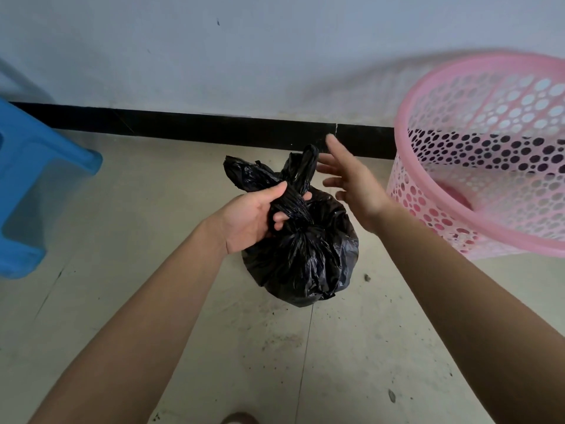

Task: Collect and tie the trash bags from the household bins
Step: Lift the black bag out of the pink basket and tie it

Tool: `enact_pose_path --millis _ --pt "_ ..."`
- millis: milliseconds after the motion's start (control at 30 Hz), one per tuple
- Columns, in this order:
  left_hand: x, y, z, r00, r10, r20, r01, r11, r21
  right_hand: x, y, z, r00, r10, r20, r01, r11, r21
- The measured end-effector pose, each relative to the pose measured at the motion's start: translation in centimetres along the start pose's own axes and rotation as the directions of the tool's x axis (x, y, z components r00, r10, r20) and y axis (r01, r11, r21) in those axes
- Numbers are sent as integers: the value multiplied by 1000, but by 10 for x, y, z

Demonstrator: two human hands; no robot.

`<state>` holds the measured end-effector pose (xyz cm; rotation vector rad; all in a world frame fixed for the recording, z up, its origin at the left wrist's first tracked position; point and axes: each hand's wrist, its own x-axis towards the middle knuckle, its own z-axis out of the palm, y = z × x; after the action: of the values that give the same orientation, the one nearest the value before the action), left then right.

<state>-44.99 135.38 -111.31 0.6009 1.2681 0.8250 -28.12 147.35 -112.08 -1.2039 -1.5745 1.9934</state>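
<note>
Black trash bag point(302, 258) is sitting at centre frame, low over the floor point(183, 332); cannot tell whether its base is touching. Neck is twisted, two loose ends sticking up. Left hand point(253, 218) is gripping the twisted neck, fingers curled round it. Right hand point(351, 185) is hovering just right of the ends, fingers spread and holding nothing. Pink perforated bin point(400, 154) is tilting at right of frame, top rim blurred. Blue plastic stool point(46, 154) is standing at left edge. Pale tiled floor is showing dark specks and grit. Black skirting point(198, 127) is running along the base of the whitish wall point(244, 56) across upper frame.
</note>
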Motion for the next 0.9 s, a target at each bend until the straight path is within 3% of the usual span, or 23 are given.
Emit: enact_pose_path --millis 67,167,267,367,433,600,667,833,900 --pt "0 0 3 1000 -3 25 3 1000 19 6 -13 3 998 16 55 -18 999 43" --pt "-1 -2 3 998 0 58 3 999 -53 8 -21 7 995 -38 97 5 948 320" --pt "-2 -6 -3 995 56 78 -40 981 -192 4 -19 10 992 -120 35 89 872 482" --pt "-5 -13 -10 986 165 21 -137 878 -459 -4 -12 7 988 -145 -52 147 792 593" --pt "-7 -16 -15 981 193 -35 -183 831 -525 -13 -5 6 988 -151 -26 134 770 623" --pt "-8 -10 -11 985 156 -68 -169 846 -505 -34 13 8 967 -161 196 -35 680 732" --pt "-7 -7 -4 980 159 -118 -194 886 -420 -40 19 7 946 -159 282 -101 681 725" --pt "-6 -10 -2 937 257 -236 -326 887 -327 -45 33 4 945 -100 310 -170 662 730" --pt "-9 -12 -5 936 257 -241 -318 909 -268 -45 34 2 956 -23 294 -182 737 651"
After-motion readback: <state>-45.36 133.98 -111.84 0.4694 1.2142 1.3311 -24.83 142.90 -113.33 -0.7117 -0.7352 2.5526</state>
